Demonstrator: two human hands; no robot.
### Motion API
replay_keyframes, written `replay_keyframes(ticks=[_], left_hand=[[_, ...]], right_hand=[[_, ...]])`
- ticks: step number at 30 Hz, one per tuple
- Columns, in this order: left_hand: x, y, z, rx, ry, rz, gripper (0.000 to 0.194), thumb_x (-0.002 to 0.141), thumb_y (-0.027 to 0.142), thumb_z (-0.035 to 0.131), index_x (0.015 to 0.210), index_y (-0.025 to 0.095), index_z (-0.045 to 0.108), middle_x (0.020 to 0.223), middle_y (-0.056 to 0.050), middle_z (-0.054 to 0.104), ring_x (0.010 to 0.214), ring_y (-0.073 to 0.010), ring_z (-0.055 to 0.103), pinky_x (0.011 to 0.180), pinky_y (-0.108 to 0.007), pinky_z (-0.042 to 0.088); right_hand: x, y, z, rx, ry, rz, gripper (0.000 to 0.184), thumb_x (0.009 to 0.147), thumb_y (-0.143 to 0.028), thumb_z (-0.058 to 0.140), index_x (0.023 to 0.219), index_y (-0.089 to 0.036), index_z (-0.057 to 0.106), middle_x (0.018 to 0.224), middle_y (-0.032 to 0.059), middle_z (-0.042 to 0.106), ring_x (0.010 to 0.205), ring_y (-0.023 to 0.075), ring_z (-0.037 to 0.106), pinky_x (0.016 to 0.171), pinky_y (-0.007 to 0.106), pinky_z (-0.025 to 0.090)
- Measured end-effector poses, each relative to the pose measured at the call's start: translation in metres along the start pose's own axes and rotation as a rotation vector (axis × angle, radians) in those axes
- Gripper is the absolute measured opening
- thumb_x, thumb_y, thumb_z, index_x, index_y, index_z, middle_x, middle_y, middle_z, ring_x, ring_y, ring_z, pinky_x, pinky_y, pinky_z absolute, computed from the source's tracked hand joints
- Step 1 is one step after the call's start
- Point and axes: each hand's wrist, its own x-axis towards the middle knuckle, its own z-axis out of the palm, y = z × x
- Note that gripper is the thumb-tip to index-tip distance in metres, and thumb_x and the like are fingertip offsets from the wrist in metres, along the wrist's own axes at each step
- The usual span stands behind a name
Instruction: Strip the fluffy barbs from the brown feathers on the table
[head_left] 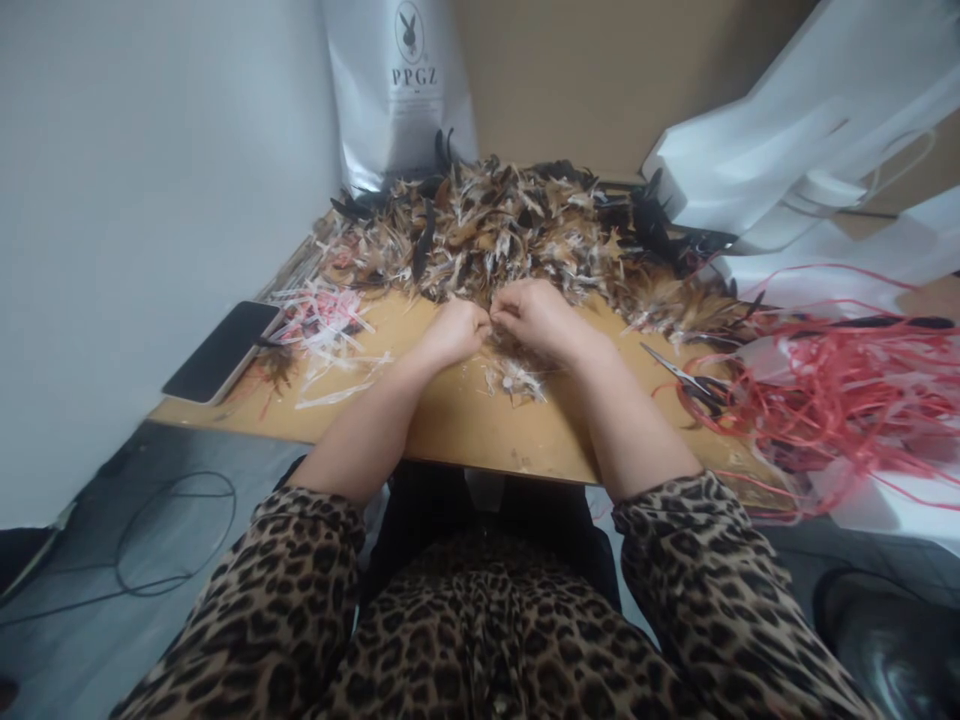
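A wide heap of brown, tan and black feathers [517,225] covers the back of the wooden table. At its front edge my left hand [456,330] and my right hand [534,315] meet, fingertips almost touching. Both have their fingers closed in a pinch, and whatever is between them is too small and hidden to make out. Just below my hands lies a small clump of pale feather bits [514,380] on the table [517,440].
A phone [225,350] lies at the left edge beside white and pink strips [326,320]. Scissors [694,380] rest on the right, near a tangle of red string [847,400]. Behind stand a silver-white bag [409,120] and white packaging [810,130]. A wall borders the left.
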Motion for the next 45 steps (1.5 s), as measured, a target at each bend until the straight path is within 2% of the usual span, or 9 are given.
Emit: replay_keyframes(ticks=[7, 15, 20, 26, 31, 37, 41, 43, 45], left_hand=[[0.001, -0.002, 0.006, 0.059, -0.062, 0.091, 0.02, 0.071, 0.014, 0.052, 0.054, 0.015, 0.062, 0.056, -0.005, 0.059, 0.053, -0.0129, 0.046, 0.056, -0.027, 0.031], [-0.003, 0.013, -0.006, -0.174, -0.052, 0.396, 0.025, 0.081, 0.016, 0.049, 0.06, 0.016, 0.062, 0.06, -0.001, 0.058, 0.059, -0.0114, 0.052, 0.062, -0.025, 0.037], [-0.005, 0.017, -0.005, -0.355, 0.037, 0.354, 0.022, 0.083, 0.019, 0.052, 0.066, 0.016, 0.066, 0.061, 0.0, 0.062, 0.058, -0.0106, 0.057, 0.063, -0.024, 0.043], [-0.006, 0.021, -0.005, -0.512, 0.128, 0.136, 0.018, 0.083, 0.025, 0.057, 0.074, 0.015, 0.069, 0.066, -0.002, 0.067, 0.053, -0.0092, 0.059, 0.059, -0.022, 0.046], [-0.003, 0.02, -0.003, -0.644, 0.283, -0.081, 0.015, 0.081, 0.024, 0.059, 0.075, 0.014, 0.068, 0.065, -0.002, 0.066, 0.051, -0.008, 0.058, 0.055, -0.02, 0.047], [0.005, 0.017, 0.0, -1.005, 0.305, -0.27, 0.014, 0.078, 0.021, 0.063, 0.068, 0.011, 0.064, 0.056, 0.0, 0.062, 0.044, -0.0051, 0.053, 0.046, -0.017, 0.041], [0.008, 0.014, -0.002, -1.024, 0.344, -0.329, 0.015, 0.078, 0.02, 0.062, 0.067, 0.012, 0.063, 0.055, 0.0, 0.06, 0.043, -0.0047, 0.051, 0.044, -0.016, 0.038], [0.007, 0.012, -0.001, -0.951, 0.357, -0.343, 0.016, 0.079, 0.022, 0.06, 0.066, 0.012, 0.062, 0.055, 0.0, 0.06, 0.043, -0.005, 0.051, 0.045, -0.017, 0.038], [0.005, 0.01, 0.0, -0.825, 0.349, -0.311, 0.019, 0.081, 0.022, 0.057, 0.065, 0.013, 0.061, 0.054, 0.001, 0.058, 0.044, -0.006, 0.051, 0.047, -0.018, 0.039]], right_hand=[[-0.002, -0.015, -0.007, 0.149, -0.018, 0.081, 0.031, 0.07, -0.009, 0.047, 0.096, -0.013, 0.063, 0.07, 0.0023, 0.062, 0.065, 0.0148, 0.048, 0.067, 0.027, 0.034], [-0.003, 0.04, -0.002, 0.906, -0.195, 0.27, 0.019, 0.07, -0.016, 0.061, 0.088, -0.014, 0.058, 0.057, -0.0061, 0.051, 0.05, 0.0072, 0.039, 0.051, 0.021, 0.03], [-0.005, 0.053, 0.006, 1.289, -0.242, 0.304, 0.027, 0.068, -0.026, 0.073, 0.088, -0.015, 0.058, 0.065, -0.0027, 0.063, 0.058, 0.0087, 0.056, 0.058, 0.021, 0.043], [-0.007, 0.047, 0.021, 1.406, -0.137, 0.359, 0.03, 0.064, -0.034, 0.077, 0.078, -0.017, 0.056, 0.06, -0.0035, 0.059, 0.053, 0.0098, 0.054, 0.052, 0.022, 0.042], [-0.007, 0.036, 0.031, 1.435, -0.113, 0.429, 0.027, 0.07, -0.03, 0.069, 0.061, -0.018, 0.046, 0.046, -0.0084, 0.033, 0.045, 0.0059, 0.031, 0.049, 0.022, 0.031], [0.003, 0.019, 0.039, 1.391, -0.03, 0.373, 0.033, 0.068, -0.04, 0.072, 0.067, -0.019, 0.048, 0.046, -0.0081, 0.036, 0.047, 0.0078, 0.036, 0.049, 0.023, 0.029], [0.004, 0.012, 0.04, 0.955, 0.303, 0.455, 0.026, 0.072, -0.038, 0.067, 0.071, -0.02, 0.048, 0.057, -0.0039, 0.051, 0.051, 0.0095, 0.042, 0.053, 0.024, 0.034], [0.002, 0.006, 0.034, 0.616, 0.5, 0.376, 0.017, 0.075, -0.032, 0.063, 0.072, -0.019, 0.053, 0.068, 0.0, 0.057, 0.063, 0.0122, 0.049, 0.062, 0.026, 0.039], [-0.001, -0.002, 0.027, 0.357, 0.548, 0.275, 0.013, 0.081, -0.031, 0.056, 0.077, -0.018, 0.059, 0.078, 0.0035, 0.06, 0.076, 0.0159, 0.053, 0.072, 0.029, 0.041]])
